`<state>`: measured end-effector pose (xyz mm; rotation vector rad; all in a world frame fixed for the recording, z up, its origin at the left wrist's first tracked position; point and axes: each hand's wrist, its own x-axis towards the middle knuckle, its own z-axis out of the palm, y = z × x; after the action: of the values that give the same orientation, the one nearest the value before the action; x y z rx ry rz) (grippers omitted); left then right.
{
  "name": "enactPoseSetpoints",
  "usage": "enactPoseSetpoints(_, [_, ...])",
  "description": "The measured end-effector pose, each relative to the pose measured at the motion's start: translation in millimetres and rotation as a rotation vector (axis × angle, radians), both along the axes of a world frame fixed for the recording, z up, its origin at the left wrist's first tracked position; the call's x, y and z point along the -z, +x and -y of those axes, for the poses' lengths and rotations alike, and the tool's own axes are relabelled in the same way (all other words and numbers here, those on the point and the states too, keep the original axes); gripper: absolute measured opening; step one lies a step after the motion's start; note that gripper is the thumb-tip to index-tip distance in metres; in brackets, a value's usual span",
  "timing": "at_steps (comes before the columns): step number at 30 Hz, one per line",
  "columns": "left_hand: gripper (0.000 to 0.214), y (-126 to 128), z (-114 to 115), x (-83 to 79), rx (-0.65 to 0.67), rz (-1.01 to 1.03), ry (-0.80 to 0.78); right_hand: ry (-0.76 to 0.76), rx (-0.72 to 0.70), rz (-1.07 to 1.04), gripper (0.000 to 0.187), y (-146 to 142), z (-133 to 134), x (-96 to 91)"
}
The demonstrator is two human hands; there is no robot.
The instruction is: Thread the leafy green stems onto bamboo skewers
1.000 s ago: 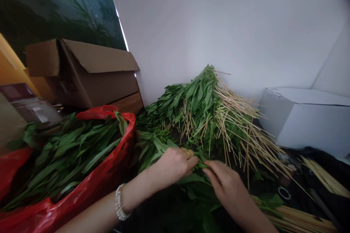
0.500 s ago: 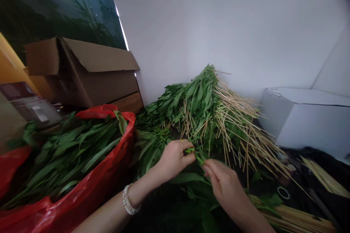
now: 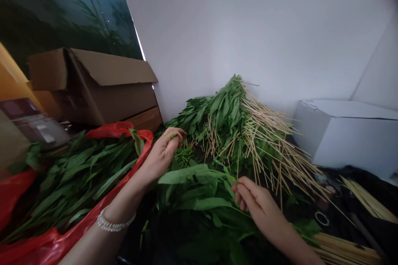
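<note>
My right hand (image 3: 256, 198) pinches the stem end of a leafy green sprig (image 3: 188, 174), whose long leaves spread out to the left. My left hand (image 3: 163, 151), with a beaded bracelet at the wrist, is closed near the red bag's edge. A bit of green stem (image 3: 173, 136) shows between its thumb and fingers. Under the sprig lie more loose green leaves (image 3: 214, 207). Beyond both hands rises a heap of leafy bunches (image 3: 228, 105) on thin wooden sticks (image 3: 270, 132).
An open red plastic bag (image 3: 93, 215) full of leafy stems (image 3: 77, 169) stands at left, with a cardboard box (image 3: 118, 95) behind. A white box (image 3: 351, 136) is at right. Bundled sticks (image 3: 345, 248) and a white ring (image 3: 321, 218) lie at lower right.
My left hand has moved left and up, away from my right hand, with a bit of green in it. My right hand stays nearly in place, and the sprig's leaves now show fully.
</note>
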<state>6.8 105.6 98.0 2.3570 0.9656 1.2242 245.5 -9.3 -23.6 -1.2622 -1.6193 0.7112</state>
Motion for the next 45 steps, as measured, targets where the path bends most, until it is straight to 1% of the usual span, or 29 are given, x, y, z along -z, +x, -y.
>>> enactPoseSetpoints(2, [0.027, 1.9, 13.4, -7.8, -0.017, 0.016, -0.022, 0.009, -0.035, 0.041, 0.027, -4.9, 1.6, 1.4])
enactPoseSetpoints(3, [0.025, 4.2, 20.4, -10.1, -0.037, 0.004, -0.025, 0.05, -0.038, 0.083, 0.024, -6.8, 2.4, 3.2])
enactPoseSetpoints(5, [0.017, 10.9, 33.5, -10.7, -0.045, -0.075, 0.015, 0.178, -0.024, 0.186, 0.018, -9.4, 3.5, 8.7])
enactPoseSetpoints(6, [0.013, 15.2, 39.3, -8.6, -0.02, -0.139, 0.047, 0.248, -0.012, 0.238, 0.017, -10.1, 3.7, 12.1])
enactPoseSetpoints(8, [0.01, 25.3, 49.2, 0.9, 0.076, -0.294, 0.101, 0.38, 0.006, 0.346, 0.021, -10.5, 3.8, 18.5])
enactPoseSetpoints(10, [0.016, 35.5, 56.4, 15.6, 0.15, -0.473, 0.165, 0.503, 0.041, 0.466, 0.023, -10.4, 4.0, 22.3])
enactPoseSetpoints(12, [0.017, 43.7, 61.0, 32.0, 0.203, -0.647, 0.218, 0.607, 0.09, 0.585, 0.021, -10.6, 4.5, 22.6])
enactPoseSetpoints(14, [0.016, 48.5, 63.2, 46.5, 0.251, -0.78, 0.248, 0.67, 0.13, 0.681, 0.018, -11.9, 4.9, 20.8])
enactPoseSetpoints(17, [0.014, 50.0, 62.9, 60.7, 0.277, -0.898, 0.296, 0.706, 0.13, 0.8, 0.025, -15.7, 4.6, 18.8])
enactPoseSetpoints(20, [0.008, 48.5, 61.8, 68.5, 0.263, -0.976, 0.353, 0.7, 0.128, 0.896, 0.031, -20.2, 4.0, 20.2])
enactPoseSetpoints(22, [0.001, 48.1, 62.2, 73.7, 0.249, -0.993, 0.359, 0.686, 0.128, 0.883, 0.032, -22.6, 4.5, 20.9])
enactPoseSetpoints(23, [0.006, 48.3, 62.8, 76.5, 0.242, -0.976, 0.346, 0.677, 0.122, 0.846, 0.031, -23.5, 5.2, 20.5])
enactPoseSetpoints(25, [0.009, 49.1, 63.7, 81.4, 0.226, -0.875, 0.267, 0.67, 0.103, 0.738, 0.03, -24.8, 7.6, 17.7])
enactPoseSetpoints(27, [0.009, 49.2, 63.0, 82.5, 0.241, -0.697, 0.091, 0.703, 0.099, 0.638, 0.027, -25.6, 10.4, 13.2])
enactPoseSetpoints(29, [0.016, 47.6, 59.7, 77.8, 0.287, -0.464, -0.171, 0.748, 0.126, 0.553, 0.023, -25.5, 12.7, 9.1])
enactPoseSetpoints(31, [0.024, 43.9, 54.9, 69.3, 0.319, -0.217, -0.419, 0.753, 0.166, 0.453, 0.021, -24.4, 13.7, 6.9])
enactPoseSetpoints(33, [0.029, 39.4, 51.9, 61.8, 0.319, -0.036, -0.58, 0.706, 0.176, 0.357, 0.017, -22.7, 13.6, 6.7])
enactPoseSetpoints(34, [0.03, 37.6, 52.0, 59.9, 0.313, -0.002, -0.624, 0.679, 0.17, 0.33, 0.016, -22.1, 13.4, 7.2])
enactPoseSetpoints(35, [0.031, 36.3, 53.5, 59.5, 0.312, -0.011, -0.645, 0.664, 0.162, 0.323, 0.014, -21.9, 13.3, 7.8])
enactPoseSetpoints(37, [0.031, 35.6, 59.8, 62.1, 0.337, -0.115, -0.651, 0.671, 0.147, 0.381, 0.015, -23.1, 14.2, 8.7])
enactPoseSetpoints(39, [0.032, 35.9, 68.2, 66.5, 0.398, -0.226, -0.672, 0.734, 0.123, 0.501, 0.019, -26.7, 16.6, 8.2])
enactPoseSetpoints(41, [0.033, 33.6, 75.4, 70.1, 0.436, -0.271, -0.748, 0.797, 0.074, 0.618, 0.021, -31.5, 19.7, 6.2])
enactPoseSetpoints(43, [0.028, 24.4, 80.4, 72.8, 0.405, -0.301, -0.825, 0.841, 0.022, 0.704, 0.022, -34.4, 22.0, 3.1])
enactPoseSetpoints(45, [0.018, 6.0, 84.8, 76.8, 0.33, -0.37, -0.837, 0.867, 0.012, 0.739, 0.027, -31.9, 22.1, -0.3])
